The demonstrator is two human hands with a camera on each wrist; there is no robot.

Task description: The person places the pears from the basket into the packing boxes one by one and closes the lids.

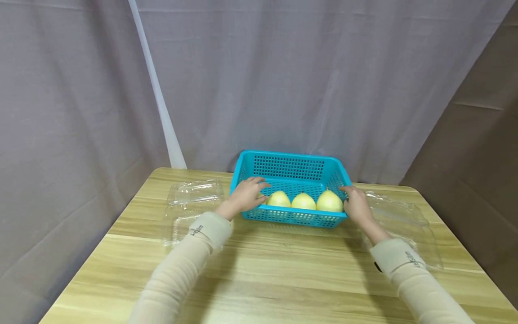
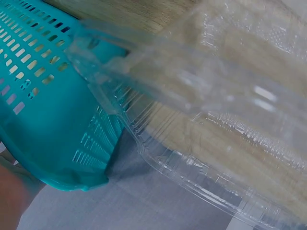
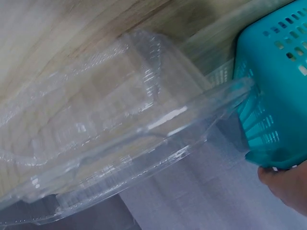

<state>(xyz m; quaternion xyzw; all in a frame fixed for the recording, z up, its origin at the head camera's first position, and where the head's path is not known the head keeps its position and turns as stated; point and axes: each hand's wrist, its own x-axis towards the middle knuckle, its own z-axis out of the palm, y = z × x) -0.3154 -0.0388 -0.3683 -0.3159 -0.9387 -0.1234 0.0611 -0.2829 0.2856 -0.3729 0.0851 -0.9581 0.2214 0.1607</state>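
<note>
A blue-green plastic basket [image 1: 291, 217] with slotted walls is at the far middle of the table. Several pale yellow pears [image 1: 303, 201] lie in a row inside, against its near wall. My left hand [image 1: 245, 194] grips the basket's left rim near the front corner, its fingers reaching over the inside. At the opposite corner my right hand [image 1: 357, 206] holds the right rim, fingers curled over the edge. In the left wrist view, part of the left hand [image 2: 13, 187] shows beside the basket's rim. Fingers of the right hand [image 3: 285, 186] touch the rim in the right wrist view.
Clear plastic clamshell boxes stand on the wooden table [image 1: 275, 279]: one open box [image 1: 194, 204] left of the basket, another [image 1: 404, 220] to its right, partly behind the right forearm. A grey curtain [image 1: 283, 81] hangs close behind the table's back edge.
</note>
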